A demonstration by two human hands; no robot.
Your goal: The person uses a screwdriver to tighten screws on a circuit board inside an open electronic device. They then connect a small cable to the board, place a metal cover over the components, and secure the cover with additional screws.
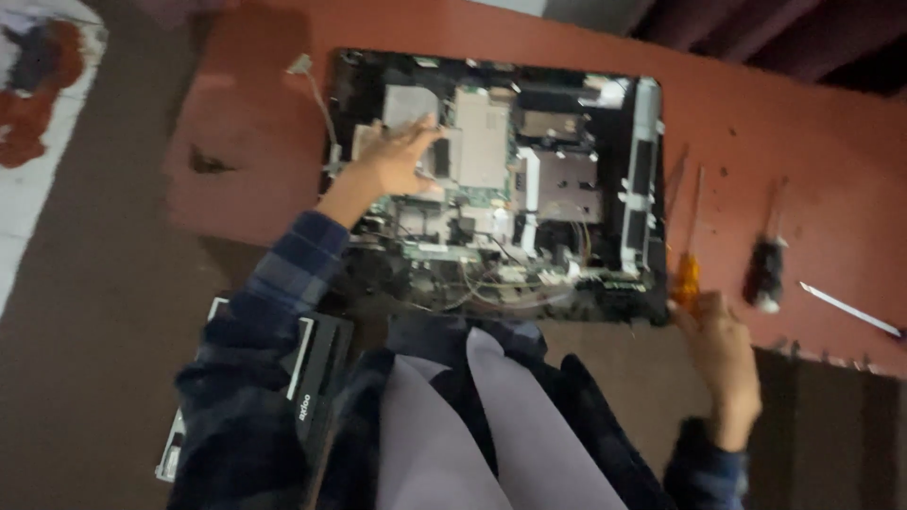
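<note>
Both hands worked: left hand [395, 159] lay flat, fingers spread, steadying the opened computer [496, 179]; right hand [723, 354] gripped the orange screwdriver [688, 274] at the table's [803, 142] front edge.

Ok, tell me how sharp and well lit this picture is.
Head view: dim, warm light; motion blur smears the left hand on the opened computer and the right hand at the orange screwdriver; the red table shows no glare.
</note>
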